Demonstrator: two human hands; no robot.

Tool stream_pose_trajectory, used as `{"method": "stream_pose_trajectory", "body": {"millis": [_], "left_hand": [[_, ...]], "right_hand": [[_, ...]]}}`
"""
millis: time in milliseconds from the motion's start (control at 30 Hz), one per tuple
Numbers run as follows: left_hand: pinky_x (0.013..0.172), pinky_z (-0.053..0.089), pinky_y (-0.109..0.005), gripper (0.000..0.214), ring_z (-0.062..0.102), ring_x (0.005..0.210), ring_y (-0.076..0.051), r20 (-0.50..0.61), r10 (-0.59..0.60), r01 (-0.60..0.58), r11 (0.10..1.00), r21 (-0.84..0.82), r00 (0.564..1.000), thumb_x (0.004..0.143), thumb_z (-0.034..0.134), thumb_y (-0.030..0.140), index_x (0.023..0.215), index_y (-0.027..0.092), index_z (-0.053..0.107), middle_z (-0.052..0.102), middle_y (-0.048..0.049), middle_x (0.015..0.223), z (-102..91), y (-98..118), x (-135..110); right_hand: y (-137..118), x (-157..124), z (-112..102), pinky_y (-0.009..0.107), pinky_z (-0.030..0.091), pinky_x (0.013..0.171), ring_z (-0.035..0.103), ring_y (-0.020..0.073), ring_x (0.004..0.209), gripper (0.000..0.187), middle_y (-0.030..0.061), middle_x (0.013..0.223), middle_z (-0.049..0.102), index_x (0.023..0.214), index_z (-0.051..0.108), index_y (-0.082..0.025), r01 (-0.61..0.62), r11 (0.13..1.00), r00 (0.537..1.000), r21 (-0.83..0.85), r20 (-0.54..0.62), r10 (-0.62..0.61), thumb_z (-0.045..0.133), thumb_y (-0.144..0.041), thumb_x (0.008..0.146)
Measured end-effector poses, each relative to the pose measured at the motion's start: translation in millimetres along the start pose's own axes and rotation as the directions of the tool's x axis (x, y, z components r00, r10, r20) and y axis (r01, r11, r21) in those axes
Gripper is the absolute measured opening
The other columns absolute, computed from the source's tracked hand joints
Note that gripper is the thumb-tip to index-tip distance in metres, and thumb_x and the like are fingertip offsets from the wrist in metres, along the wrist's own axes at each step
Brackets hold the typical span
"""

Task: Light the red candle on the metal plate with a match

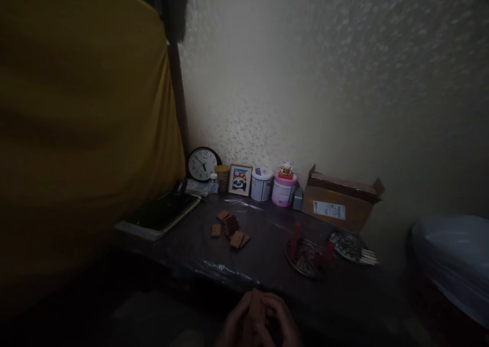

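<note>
My left hand (236,320) and my right hand (283,317) are together at the bottom middle, in front of the table's near edge. Both are closed around a small brown folded piece (256,306), which looks like card or paper. Dim light and the fingers hide most of it. Beyond them, on the dark table, lies a loose pile of small flat brown pieces (231,225) of similar colour, several of them stacked slantwise. One such piece (216,230) lies a little to the left of the pile.
A round metal plate (289,259) holds dark bits and red pieces; another plate (336,241) with pale sticks is behind it. Along the wall stand a clock (204,164), a panda picture (240,180), two tins (262,185) and a cardboard box (336,199). A book (162,215) lies left.
</note>
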State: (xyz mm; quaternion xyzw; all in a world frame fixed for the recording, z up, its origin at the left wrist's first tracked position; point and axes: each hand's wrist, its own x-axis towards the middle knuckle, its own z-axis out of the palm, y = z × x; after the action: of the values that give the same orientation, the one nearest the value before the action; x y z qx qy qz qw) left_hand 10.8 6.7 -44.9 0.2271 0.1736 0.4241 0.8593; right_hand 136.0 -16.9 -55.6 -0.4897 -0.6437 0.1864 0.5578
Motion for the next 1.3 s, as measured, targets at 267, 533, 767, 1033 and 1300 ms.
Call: {"method": "stream_pose_trajectory", "body": {"millis": [267,533,767,1033,1300], "left_hand": [[0.082,0.042,-0.032,0.026,0.058,0.095,-0.020,0.060,0.056,-0.053,0.998,-0.042,0.997,0.079,0.057,0.038,0.094,0.019,0.067,0.066,-0.0067,0.097,5.5,6,-13],[0.078,0.043,-0.029,0.021,0.060,0.088,-0.018,0.037,0.081,-0.080,0.997,-0.023,0.996,0.082,0.055,0.033,0.093,0.019,0.065,0.066,-0.0052,0.091,7.9,7,-14],[0.074,0.043,-0.027,0.023,0.061,0.085,-0.016,0.004,0.062,-0.061,0.997,-0.051,0.998,0.084,0.052,0.032,0.098,0.018,0.064,0.068,-0.0054,0.091,0.1,1,-6],[0.073,0.042,-0.027,0.023,0.061,0.079,-0.014,-0.002,0.071,-0.071,0.997,-0.041,0.997,0.086,0.051,0.032,0.100,0.018,0.063,0.069,-0.0044,0.087,2.8,1,-4],[0.072,0.043,-0.026,0.024,0.061,0.082,-0.015,0.021,0.074,-0.072,0.996,-0.055,0.997,0.087,0.049,0.031,0.104,0.018,0.061,0.068,-0.0053,0.090,11.6,4,-8]], "right_hand": [[-14,2,-4,0.027,0.050,0.086,0.059,0.0198,0.102,0.027,0.0068,0.109,0.062,0.103,0.060,-0.023,-0.047,0.999,0.996,0.024,0.076,0.045,0.057,-0.038,0.081],[-21,3,-11,0.027,0.049,0.089,0.059,0.0196,0.105,0.025,0.0061,0.112,0.062,0.106,0.057,-0.022,-0.090,0.994,0.983,0.061,0.168,0.078,0.057,-0.027,0.082],[-25,2,-8,0.031,0.046,0.094,0.055,0.0196,0.109,0.028,0.0064,0.116,0.058,0.110,0.054,-0.023,-0.130,0.990,0.980,0.061,0.160,0.119,0.055,-0.024,0.083],[-28,2,-8,0.031,0.044,0.095,0.053,0.0204,0.113,0.033,0.0066,0.121,0.056,0.114,0.052,-0.023,-0.087,0.995,0.987,0.039,0.136,0.081,0.055,-0.021,0.082],[-26,1,-8,0.034,0.040,0.099,0.050,0.0207,0.117,0.035,0.0066,0.125,0.053,0.119,0.048,-0.023,-0.166,0.981,0.973,0.097,0.176,0.148,0.052,-0.023,0.084]]}}
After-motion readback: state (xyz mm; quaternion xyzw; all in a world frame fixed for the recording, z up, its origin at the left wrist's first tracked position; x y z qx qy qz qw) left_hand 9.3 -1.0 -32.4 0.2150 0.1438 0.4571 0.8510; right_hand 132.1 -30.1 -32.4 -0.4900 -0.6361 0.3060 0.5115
